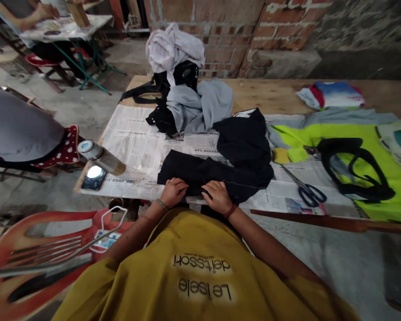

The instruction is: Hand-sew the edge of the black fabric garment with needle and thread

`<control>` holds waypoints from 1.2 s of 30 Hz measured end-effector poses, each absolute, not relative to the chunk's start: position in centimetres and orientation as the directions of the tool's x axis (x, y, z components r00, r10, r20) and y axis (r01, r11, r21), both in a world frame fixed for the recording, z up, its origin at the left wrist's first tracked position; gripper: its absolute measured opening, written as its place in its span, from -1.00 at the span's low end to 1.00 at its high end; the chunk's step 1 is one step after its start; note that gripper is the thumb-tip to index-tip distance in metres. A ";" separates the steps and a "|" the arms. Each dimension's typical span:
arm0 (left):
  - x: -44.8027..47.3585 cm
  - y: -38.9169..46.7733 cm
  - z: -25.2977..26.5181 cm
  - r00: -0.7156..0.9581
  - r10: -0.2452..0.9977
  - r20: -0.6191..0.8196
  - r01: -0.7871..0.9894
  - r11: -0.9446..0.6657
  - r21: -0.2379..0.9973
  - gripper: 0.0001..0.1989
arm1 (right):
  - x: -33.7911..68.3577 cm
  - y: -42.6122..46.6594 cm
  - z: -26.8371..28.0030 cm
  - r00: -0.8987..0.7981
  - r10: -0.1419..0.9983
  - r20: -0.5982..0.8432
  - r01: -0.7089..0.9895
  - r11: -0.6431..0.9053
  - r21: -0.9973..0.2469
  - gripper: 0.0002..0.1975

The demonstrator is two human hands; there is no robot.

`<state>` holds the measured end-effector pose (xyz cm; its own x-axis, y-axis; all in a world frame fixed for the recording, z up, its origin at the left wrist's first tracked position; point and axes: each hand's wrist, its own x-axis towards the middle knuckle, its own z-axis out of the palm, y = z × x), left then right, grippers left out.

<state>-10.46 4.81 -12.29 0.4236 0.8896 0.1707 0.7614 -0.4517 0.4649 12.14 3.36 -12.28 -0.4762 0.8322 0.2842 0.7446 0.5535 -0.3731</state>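
Observation:
A dark navy garment point(203, 167), shaped like folded trousers, lies on newspaper at the table's near edge. Loose pale thread shows along its near right part. My left hand point(174, 191), wearing a ring and a green bracelet, has curled fingers gripping the garment's near edge. A short way to the right, my right hand point(218, 196), with a reddish bead bracelet, pinches the same edge. A thin dark line, perhaps a needle or thread, sticks up by its fingers; I cannot make out which. Dark-handled scissors point(309, 191) rest to the right.
A bottle point(102, 157) and a phone point(93, 177) sit at the table's left end. Grey cloth point(200, 107) and white cloth point(173, 49) are piled behind. Yellow-green fabric point(354, 129) with a black strap covers the right. A red plastic chair point(53, 216) stands left; people sit beyond.

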 end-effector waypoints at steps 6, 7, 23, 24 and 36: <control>-10.2 4.8 -12.3 0.480 0.854 0.202 0.760 -0.520 0.390 -0.81 | 12.2 3.5 -12.6 -0.473 0.826 0.308 0.745 0.561 -0.361 -0.78; -10.2 4.8 -12.3 0.489 0.848 0.202 0.761 -0.528 0.375 -0.81 | 12.2 3.6 -12.7 -0.472 0.824 0.314 0.745 0.563 -0.358 -0.78; -9.6 4.9 -11.3 0.475 0.831 0.290 0.758 -0.554 0.345 -0.81 | 11.7 3.1 -12.4 -0.565 0.781 0.264 0.747 0.621 -0.238 -0.44; -9.6 4.9 -11.1 0.479 0.823 0.304 0.756 -0.563 0.335 -0.81 | 11.6 3.3 -12.5 -0.549 0.797 0.250 0.762 0.601 -0.242 -0.44; -9.6 3.2 -9.6 0.546 0.713 0.441 0.702 -0.676 0.225 -0.84 | 10.9 4.8 -12.1 -0.354 0.909 0.219 0.734 0.415 -0.537 -0.69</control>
